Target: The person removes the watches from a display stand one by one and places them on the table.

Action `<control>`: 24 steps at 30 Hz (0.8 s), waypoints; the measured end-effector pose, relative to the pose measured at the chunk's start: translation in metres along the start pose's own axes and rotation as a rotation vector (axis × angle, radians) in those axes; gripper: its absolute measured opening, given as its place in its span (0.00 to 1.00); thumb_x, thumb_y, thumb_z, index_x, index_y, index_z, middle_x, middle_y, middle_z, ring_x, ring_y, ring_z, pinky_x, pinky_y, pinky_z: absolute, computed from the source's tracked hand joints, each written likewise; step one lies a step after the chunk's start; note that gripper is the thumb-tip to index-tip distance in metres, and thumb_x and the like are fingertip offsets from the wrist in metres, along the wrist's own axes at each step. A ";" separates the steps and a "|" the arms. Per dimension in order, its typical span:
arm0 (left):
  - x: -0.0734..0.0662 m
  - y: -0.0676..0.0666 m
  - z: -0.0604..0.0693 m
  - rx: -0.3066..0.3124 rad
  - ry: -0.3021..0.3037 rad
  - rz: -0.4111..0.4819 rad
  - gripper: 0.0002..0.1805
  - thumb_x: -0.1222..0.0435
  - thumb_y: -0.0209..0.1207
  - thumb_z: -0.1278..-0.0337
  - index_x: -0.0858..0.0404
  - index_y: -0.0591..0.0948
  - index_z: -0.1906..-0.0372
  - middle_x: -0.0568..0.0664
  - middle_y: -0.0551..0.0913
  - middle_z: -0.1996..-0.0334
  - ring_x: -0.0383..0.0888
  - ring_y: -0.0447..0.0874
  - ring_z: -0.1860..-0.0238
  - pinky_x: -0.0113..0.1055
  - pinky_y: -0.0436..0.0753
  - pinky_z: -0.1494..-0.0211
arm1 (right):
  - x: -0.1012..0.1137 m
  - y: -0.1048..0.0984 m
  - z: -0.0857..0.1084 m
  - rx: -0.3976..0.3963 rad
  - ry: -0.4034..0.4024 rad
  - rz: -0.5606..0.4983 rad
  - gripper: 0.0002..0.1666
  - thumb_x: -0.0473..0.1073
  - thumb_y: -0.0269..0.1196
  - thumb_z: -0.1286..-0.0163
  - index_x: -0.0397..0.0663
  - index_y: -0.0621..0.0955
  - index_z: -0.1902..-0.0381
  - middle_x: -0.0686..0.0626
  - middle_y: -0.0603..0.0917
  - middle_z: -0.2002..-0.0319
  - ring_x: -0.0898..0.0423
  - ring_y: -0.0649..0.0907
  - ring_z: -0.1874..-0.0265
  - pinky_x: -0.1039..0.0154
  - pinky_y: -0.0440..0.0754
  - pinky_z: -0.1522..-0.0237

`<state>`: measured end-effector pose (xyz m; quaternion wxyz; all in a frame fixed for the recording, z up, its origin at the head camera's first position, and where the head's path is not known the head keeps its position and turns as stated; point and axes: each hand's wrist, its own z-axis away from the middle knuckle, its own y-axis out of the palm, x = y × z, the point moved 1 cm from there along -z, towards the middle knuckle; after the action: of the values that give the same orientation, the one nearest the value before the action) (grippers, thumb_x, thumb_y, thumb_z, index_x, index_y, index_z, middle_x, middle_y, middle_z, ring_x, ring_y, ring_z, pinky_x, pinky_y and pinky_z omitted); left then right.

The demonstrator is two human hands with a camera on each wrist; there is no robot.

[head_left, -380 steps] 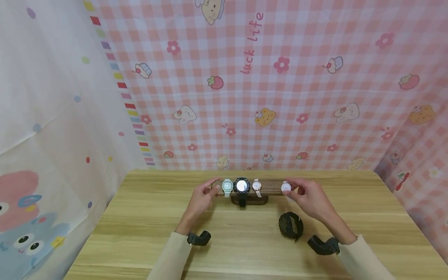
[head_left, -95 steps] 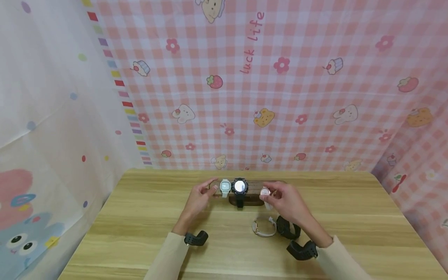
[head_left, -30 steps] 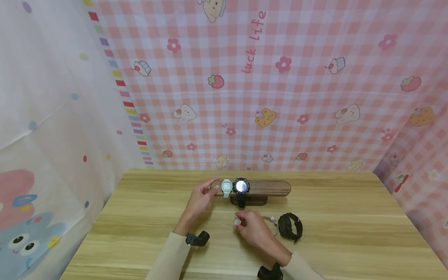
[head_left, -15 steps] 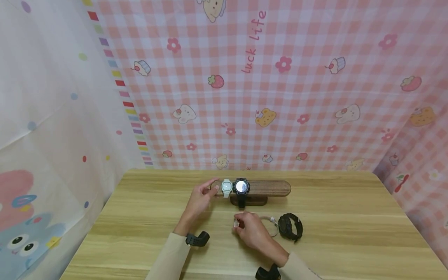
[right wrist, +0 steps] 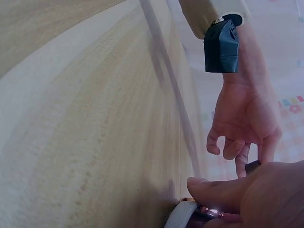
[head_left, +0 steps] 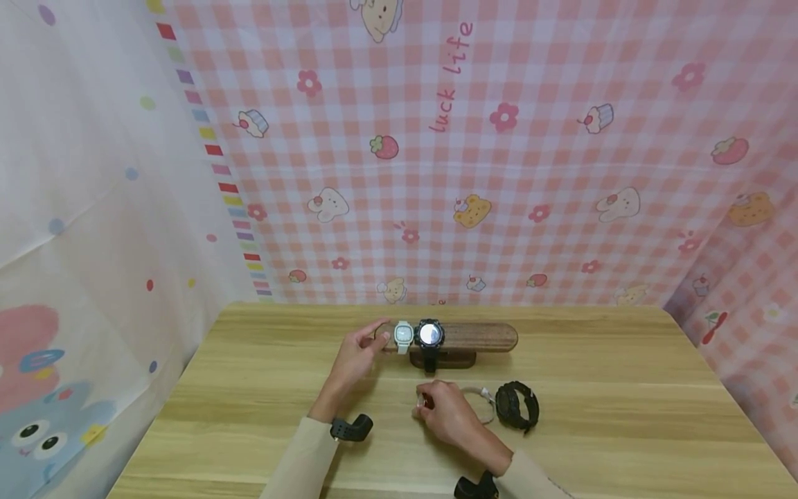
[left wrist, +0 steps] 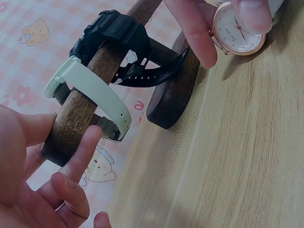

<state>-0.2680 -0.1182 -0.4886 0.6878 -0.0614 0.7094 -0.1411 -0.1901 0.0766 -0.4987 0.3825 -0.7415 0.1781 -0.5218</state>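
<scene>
My left hand (head_left: 357,357) grips the left end of the dark wooden watch holder (head_left: 480,336), thumb and fingers round the bar in the left wrist view. A pale green watch (head_left: 404,335) and a black watch (head_left: 430,335) hang on the bar, side by side. In front of the holder my right hand (head_left: 450,416) pinches a small rose-gold watch (left wrist: 237,29) with a white face, low at the table; its white strap (right wrist: 181,214) shows in the right wrist view. Whether that watch touches the table, I cannot tell.
Right of my right hand lie a watch with a pale strap (head_left: 479,404), partly hidden by the hand, and a black watch (head_left: 517,406) on its side. The wooden table (head_left: 249,402) meets a pink checked cloth (head_left: 399,173) behind.
Since about three seconds ago my right hand has taken the rose-gold watch off the bar and brought it down in front of the holder. In the last second it tilted slightly. My left hand stays put.
</scene>
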 end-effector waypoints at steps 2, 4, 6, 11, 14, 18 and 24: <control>0.000 0.000 0.000 0.003 0.004 0.002 0.21 0.60 0.57 0.30 0.48 0.77 0.34 0.62 0.88 0.65 0.38 0.64 0.87 0.28 0.63 0.86 | 0.000 0.000 0.000 0.007 0.011 -0.004 0.17 0.33 0.71 0.42 0.49 0.74 0.80 0.59 0.67 0.81 0.64 0.67 0.79 0.70 0.63 0.78; 0.000 0.000 0.000 0.000 0.004 0.005 0.21 0.60 0.57 0.30 0.48 0.77 0.35 0.62 0.88 0.66 0.37 0.64 0.87 0.28 0.62 0.86 | 0.001 0.000 -0.001 0.006 0.013 -0.006 0.16 0.33 0.71 0.42 0.48 0.74 0.79 0.59 0.68 0.81 0.64 0.67 0.79 0.70 0.63 0.78; -0.001 0.000 0.000 -0.001 0.001 0.003 0.21 0.60 0.57 0.30 0.47 0.77 0.35 0.61 0.88 0.66 0.37 0.63 0.88 0.28 0.62 0.86 | 0.000 -0.001 0.000 0.000 0.015 -0.006 0.13 0.32 0.72 0.42 0.47 0.77 0.77 0.58 0.69 0.80 0.63 0.68 0.79 0.69 0.64 0.78; -0.001 0.000 0.000 0.003 0.002 -0.001 0.22 0.59 0.57 0.30 0.51 0.77 0.34 0.61 0.88 0.66 0.37 0.63 0.88 0.28 0.62 0.86 | 0.000 -0.003 0.001 -0.012 0.048 -0.020 0.14 0.33 0.72 0.43 0.38 0.84 0.59 0.57 0.77 0.77 0.64 0.73 0.76 0.69 0.72 0.74; -0.001 0.000 0.000 0.004 0.002 -0.004 0.22 0.59 0.57 0.30 0.50 0.76 0.33 0.62 0.88 0.66 0.37 0.62 0.88 0.28 0.62 0.86 | 0.000 -0.005 0.002 -0.007 0.070 -0.039 0.22 0.33 0.72 0.43 0.34 0.83 0.50 0.56 0.80 0.76 0.65 0.75 0.76 0.69 0.75 0.73; 0.000 0.000 0.000 0.000 0.008 -0.014 0.22 0.59 0.57 0.30 0.51 0.76 0.33 0.61 0.88 0.67 0.37 0.62 0.88 0.28 0.61 0.86 | -0.001 -0.011 0.002 -0.010 0.073 -0.065 0.23 0.31 0.70 0.42 0.32 0.81 0.47 0.55 0.80 0.78 0.66 0.74 0.79 0.69 0.75 0.76; 0.001 0.000 -0.002 0.002 0.010 -0.012 0.22 0.59 0.57 0.30 0.52 0.76 0.33 0.63 0.87 0.67 0.37 0.63 0.88 0.29 0.61 0.86 | -0.001 -0.021 0.003 -0.026 0.082 -0.085 0.23 0.33 0.71 0.40 0.33 0.81 0.46 0.54 0.81 0.75 0.64 0.77 0.78 0.70 0.74 0.80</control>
<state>-0.2697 -0.1187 -0.4896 0.6833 -0.0644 0.7125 -0.1463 -0.1909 0.0918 -0.4834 0.3427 -0.7312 0.1685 -0.5653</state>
